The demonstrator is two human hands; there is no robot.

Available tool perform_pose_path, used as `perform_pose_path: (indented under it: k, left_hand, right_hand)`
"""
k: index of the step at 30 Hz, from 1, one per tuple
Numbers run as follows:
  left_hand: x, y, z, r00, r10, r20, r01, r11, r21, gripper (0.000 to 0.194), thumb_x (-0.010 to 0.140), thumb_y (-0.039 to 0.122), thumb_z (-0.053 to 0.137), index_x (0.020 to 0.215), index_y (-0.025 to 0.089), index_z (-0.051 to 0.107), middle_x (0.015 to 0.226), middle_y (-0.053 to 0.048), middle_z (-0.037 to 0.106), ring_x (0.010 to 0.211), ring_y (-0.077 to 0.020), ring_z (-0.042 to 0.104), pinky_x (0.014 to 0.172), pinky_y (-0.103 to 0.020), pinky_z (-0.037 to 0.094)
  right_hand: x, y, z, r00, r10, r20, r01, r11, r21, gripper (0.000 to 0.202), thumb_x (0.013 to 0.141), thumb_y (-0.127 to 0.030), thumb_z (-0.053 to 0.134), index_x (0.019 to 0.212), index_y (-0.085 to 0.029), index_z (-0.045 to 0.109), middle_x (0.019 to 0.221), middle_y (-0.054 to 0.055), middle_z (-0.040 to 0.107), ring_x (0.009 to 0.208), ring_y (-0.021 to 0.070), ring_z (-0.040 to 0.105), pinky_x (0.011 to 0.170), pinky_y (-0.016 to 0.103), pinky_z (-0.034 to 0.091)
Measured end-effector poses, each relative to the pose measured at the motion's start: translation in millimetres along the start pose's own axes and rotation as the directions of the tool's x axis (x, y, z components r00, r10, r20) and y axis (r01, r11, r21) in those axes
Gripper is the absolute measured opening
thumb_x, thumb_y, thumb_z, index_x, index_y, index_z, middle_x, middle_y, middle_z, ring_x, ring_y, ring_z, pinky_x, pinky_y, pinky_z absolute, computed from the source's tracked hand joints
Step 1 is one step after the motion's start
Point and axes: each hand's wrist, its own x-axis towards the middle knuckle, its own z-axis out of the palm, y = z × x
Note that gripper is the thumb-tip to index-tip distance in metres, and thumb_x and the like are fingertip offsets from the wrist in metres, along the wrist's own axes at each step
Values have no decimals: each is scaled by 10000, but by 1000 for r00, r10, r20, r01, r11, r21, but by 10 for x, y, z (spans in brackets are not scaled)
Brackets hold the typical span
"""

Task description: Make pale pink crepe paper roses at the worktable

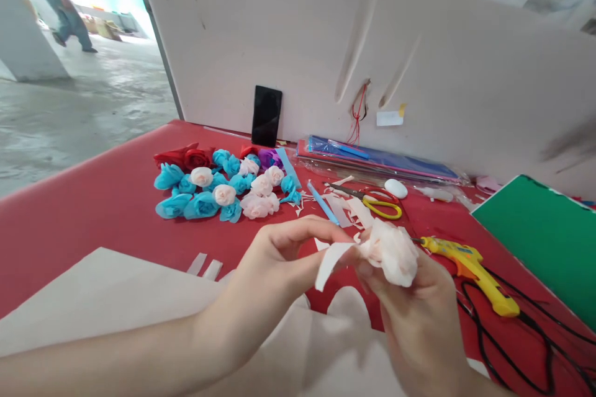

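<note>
A pale pink paper flower (pixel 393 251) lies on its side in my right hand (pixel 421 316), whose fingers are closed round it. At the flower's base, my left hand (pixel 284 260) pinches a narrow white paper strip (pixel 331 267), its loose end curling down. Below my hands, large pale paper sheets (pixel 321 353) cover the near part of the red table. Past my fingers lie paper scraps (pixel 342 208) and scissors (pixel 382 203) with red and yellow handles. A yellow glue gun (pixel 475 270) rests to the right of my right hand.
Finished blue, pink, red and purple flowers (pixel 202 205) are grouped at the back left. A dark phone (pixel 267 116) leans against the white panel (pixel 279 25). Wrapped coloured sheets (pixel 386 161), a green board (pixel 544 248) and black cables (pixel 512 338) lie rightward. A person (pixel 60 0) walks in the background.
</note>
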Motion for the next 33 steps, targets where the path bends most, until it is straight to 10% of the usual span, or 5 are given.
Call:
perform_pose_path:
  k: [6, 13, 33]
  left_hand:
    - [10, 23, -16, 973, -103, 207, 134, 981, -142, 169, 861, 234, 706, 695, 201, 717, 640, 54, 592, 619, -73, 468, 579, -131, 381]
    - [22, 39, -34, 969, -191, 158, 211, 970, -118, 208, 735, 339, 820, 674, 176, 706, 629, 46, 553, 583, -73, 411, 528, -140, 349]
    - [-29, 42, -4, 983, 180, 31, -181, 981, 74, 182, 720, 74, 758, 652, 243, 772, 762, 33, 695, 751, -111, 629, 634, -134, 525]
  right_hand:
    - [90, -5, -86, 993, -19, 120, 6, 994, 111, 195, 762, -103, 751, 743, -294, 719, 793, -41, 552, 713, 117, 511, 635, 231, 431]
    - [209, -50, -113, 983, 18, 184, -49, 985, 165, 192, 704, -93, 773, 728, -266, 692, 783, -37, 472, 693, 121, 430, 627, 243, 394]
    - [48, -156, 90, 954, 280, 110, -301, 887, 351, 184, 625, -361, 885, 638, -250, 739, 669, -43, 545, 607, 91, 483, 581, 204, 472]
